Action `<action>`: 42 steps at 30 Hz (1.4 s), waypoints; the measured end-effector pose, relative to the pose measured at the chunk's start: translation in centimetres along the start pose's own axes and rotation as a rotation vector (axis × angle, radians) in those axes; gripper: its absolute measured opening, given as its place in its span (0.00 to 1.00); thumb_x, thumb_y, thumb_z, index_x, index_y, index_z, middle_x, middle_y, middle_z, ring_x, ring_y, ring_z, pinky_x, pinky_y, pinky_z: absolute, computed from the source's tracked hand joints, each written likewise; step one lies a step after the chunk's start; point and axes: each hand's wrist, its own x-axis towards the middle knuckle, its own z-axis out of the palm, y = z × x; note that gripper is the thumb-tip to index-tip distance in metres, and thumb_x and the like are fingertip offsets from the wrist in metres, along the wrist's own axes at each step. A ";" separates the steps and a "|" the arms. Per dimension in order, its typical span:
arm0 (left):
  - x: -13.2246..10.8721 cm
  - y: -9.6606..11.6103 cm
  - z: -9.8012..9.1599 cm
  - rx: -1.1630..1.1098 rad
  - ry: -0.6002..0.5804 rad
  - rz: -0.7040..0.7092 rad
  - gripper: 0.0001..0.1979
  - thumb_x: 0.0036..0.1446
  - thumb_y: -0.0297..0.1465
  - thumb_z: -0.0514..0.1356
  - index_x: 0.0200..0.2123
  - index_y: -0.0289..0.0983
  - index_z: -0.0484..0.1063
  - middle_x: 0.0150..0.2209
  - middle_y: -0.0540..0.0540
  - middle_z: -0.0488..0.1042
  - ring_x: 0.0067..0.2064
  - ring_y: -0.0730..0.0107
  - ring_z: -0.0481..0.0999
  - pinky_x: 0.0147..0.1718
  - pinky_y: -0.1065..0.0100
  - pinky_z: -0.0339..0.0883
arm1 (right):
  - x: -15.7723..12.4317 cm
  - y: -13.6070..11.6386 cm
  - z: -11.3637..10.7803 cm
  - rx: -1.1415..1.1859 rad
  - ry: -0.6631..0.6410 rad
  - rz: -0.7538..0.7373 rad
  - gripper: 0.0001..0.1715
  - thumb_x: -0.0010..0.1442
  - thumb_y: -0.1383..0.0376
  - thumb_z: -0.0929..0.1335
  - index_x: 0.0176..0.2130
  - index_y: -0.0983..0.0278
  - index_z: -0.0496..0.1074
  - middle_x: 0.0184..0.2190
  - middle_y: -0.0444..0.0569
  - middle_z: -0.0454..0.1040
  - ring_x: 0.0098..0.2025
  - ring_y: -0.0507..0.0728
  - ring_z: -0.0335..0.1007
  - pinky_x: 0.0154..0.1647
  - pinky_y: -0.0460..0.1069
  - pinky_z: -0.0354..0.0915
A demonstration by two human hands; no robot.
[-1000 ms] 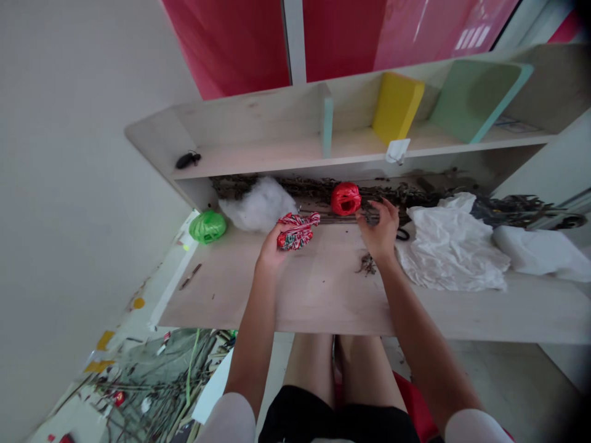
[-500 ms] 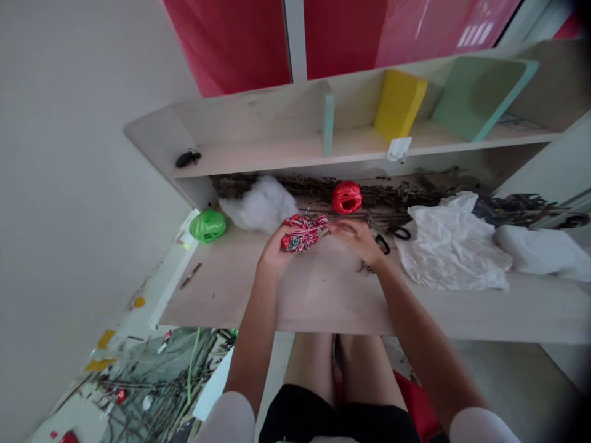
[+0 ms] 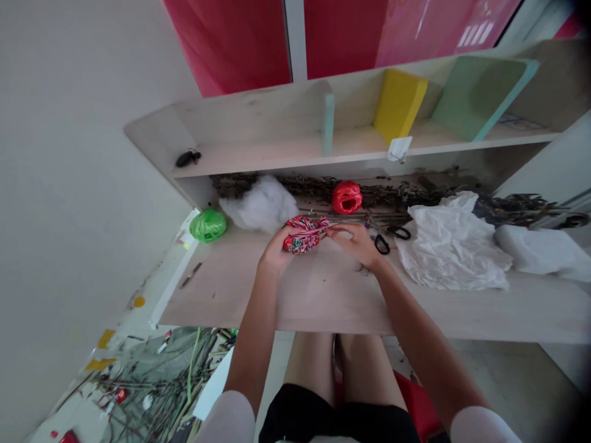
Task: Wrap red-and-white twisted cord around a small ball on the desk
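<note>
My left hand is closed around the left side of a small red, white and green bundle of cord, held just above the desk. My right hand is at the bundle's right end, thumb and fingertips pinched together on the cord there. Exactly which strands lie between those fingertips is too small to make out. Behind the bundle sits a roll of red plastic twine. A heap of white stuffing is up and left of my left hand, and scissors with black handles lie just right of my right hand.
A green twine roll and a pen-like tool lie on the left. Dry twigs run along the desk's back, under a shelf. White crumpled plastic covers the right. More sticks lie low on the left.
The bundle has turned slightly and shifted a little to the right in my left hand. My right hand's fingers have drawn in closer around its end. Everything else looks the same.
</note>
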 end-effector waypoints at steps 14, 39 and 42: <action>-0.3 0.2 0.2 0.094 -0.047 -0.026 0.14 0.41 0.26 0.61 0.35 0.32 0.77 0.36 0.41 0.81 0.38 0.57 0.80 0.42 0.55 0.74 | 0.1 0.5 0.0 -0.242 0.235 0.050 0.12 0.57 0.63 0.65 0.29 0.61 0.78 0.31 0.50 0.81 0.36 0.60 0.77 0.41 0.52 0.68; -0.3 0.0 0.5 0.097 -0.022 -0.030 0.12 0.38 0.25 0.61 0.32 0.32 0.75 0.29 0.44 0.80 0.35 0.59 0.80 0.42 0.58 0.74 | 0.1 0.5 -0.1 -0.041 -0.020 0.021 0.14 0.58 0.62 0.65 0.30 0.61 0.79 0.32 0.48 0.81 0.37 0.59 0.77 0.44 0.53 0.69; -0.3 0.1 0.4 0.086 -0.017 -0.022 0.13 0.39 0.25 0.61 0.32 0.33 0.76 0.30 0.45 0.80 0.33 0.61 0.80 0.40 0.60 0.74 | 0.0 0.6 -0.2 -0.100 -0.013 0.026 0.13 0.57 0.65 0.65 0.31 0.62 0.79 0.33 0.49 0.81 0.37 0.60 0.78 0.43 0.53 0.69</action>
